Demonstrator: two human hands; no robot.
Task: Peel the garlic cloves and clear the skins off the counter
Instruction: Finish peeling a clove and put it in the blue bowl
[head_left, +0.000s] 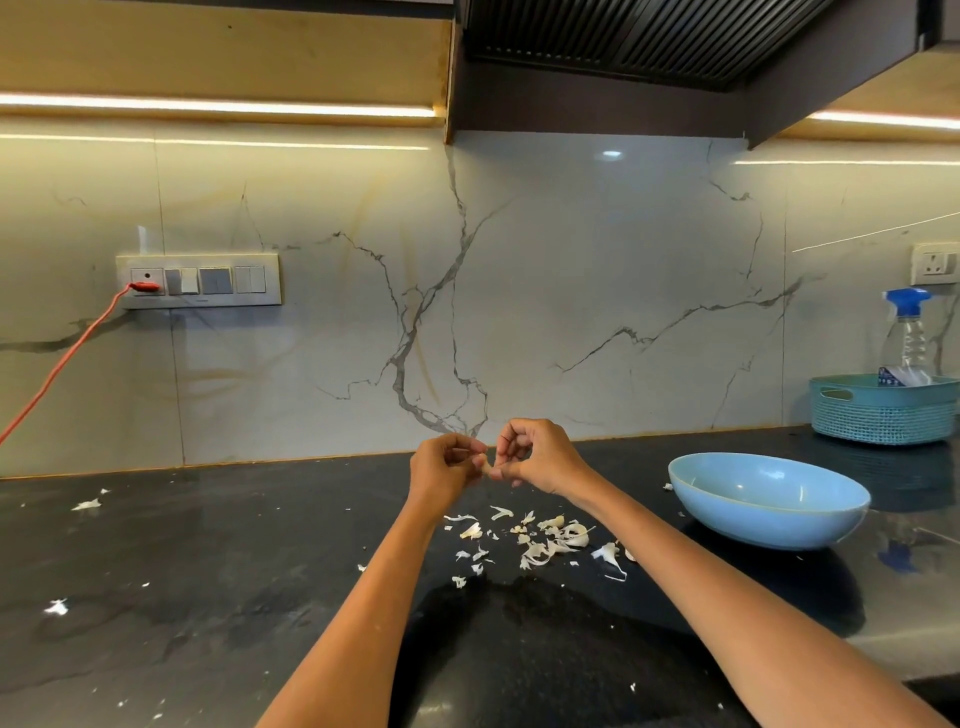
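Head view: left hand (445, 467) and right hand (535, 456), raised above the black counter (208, 561), pinch one garlic clove (484, 466) between curled fingertips (clove mostly hidden). Loose garlic skins (540, 540) lie scattered below, left of a blue bowl (769, 501).

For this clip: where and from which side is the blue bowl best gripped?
Grip the blue bowl at its near-left rim, coming from the left with the right hand. The bowl sits upright and open to that hand's right; its thin, flared rim suits a pinch, thumb inside.
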